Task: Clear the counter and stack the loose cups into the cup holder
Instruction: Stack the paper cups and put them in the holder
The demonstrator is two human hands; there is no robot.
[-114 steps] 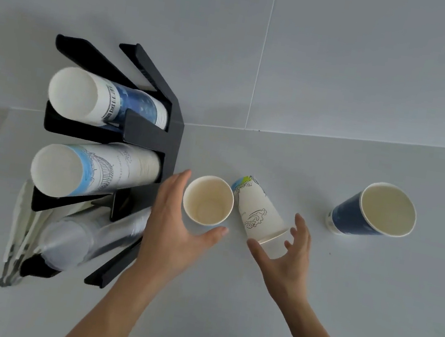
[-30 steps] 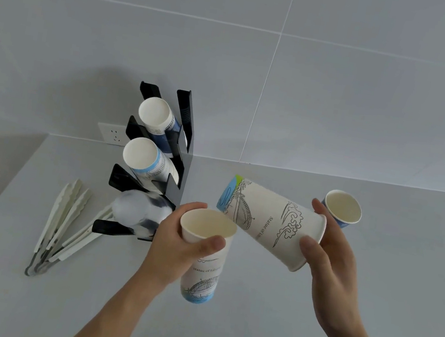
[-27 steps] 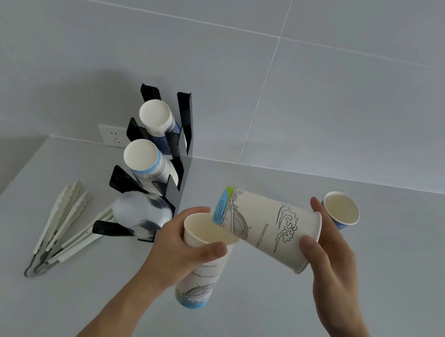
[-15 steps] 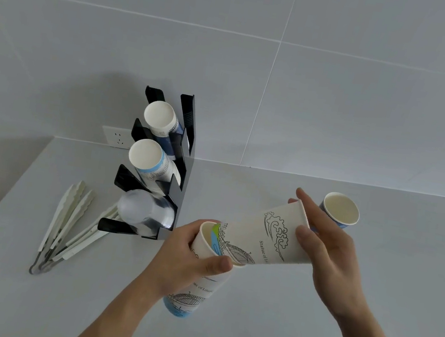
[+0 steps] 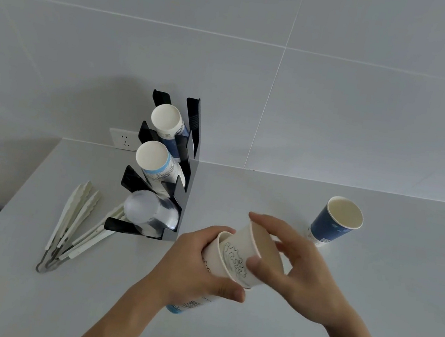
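My white cups [image 5: 233, 262] sit nested, tilted; the blue cup [image 5: 333, 222] stands far right; the black holder [image 5: 180, 191] stands far left.

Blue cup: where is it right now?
Head view, right side: the blue cup stands upright on the counter, alone, beyond the right hand.
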